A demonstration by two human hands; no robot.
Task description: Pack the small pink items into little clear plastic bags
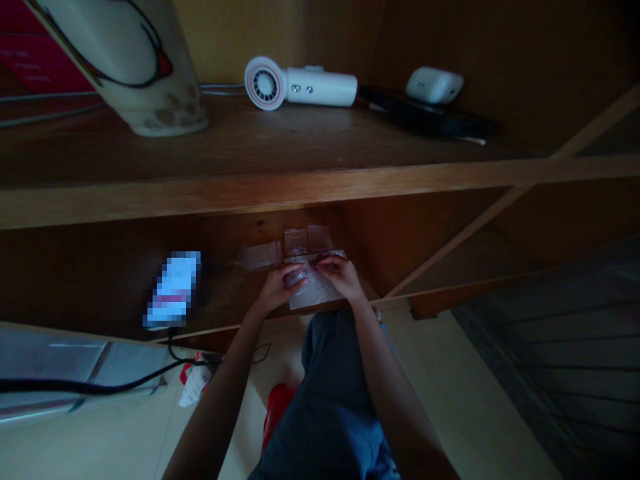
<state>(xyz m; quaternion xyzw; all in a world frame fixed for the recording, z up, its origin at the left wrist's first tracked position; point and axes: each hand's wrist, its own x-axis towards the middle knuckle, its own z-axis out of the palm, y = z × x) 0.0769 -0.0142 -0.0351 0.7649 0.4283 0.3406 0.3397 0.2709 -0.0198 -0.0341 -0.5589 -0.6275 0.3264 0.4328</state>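
Tiny dark-pink beads (pixel 314 267) pinched in right hand (pixel 342 272), left hand (pixel 278 287) clamping clear plastic bag (pixel 296 277), mid-frame; slack pinch risks spill

From my end it's prob. a home rm: I see a brown wooden shelf unit (pixel 320 183) w/ a white handheld plastic fan (pixel 320 89) & tall cream cartoon-print cup (pixel 155 97), pale tiled flr (pixel 425 347) below.

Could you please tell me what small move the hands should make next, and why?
Perhaps ease the right hand toward the clear plastic in the left hand: the right hand is at small reddish pieces, close beside that plastic, and one small clear bag behind seems to hold tiny bits. Whether the plastic is open is too small to tell.
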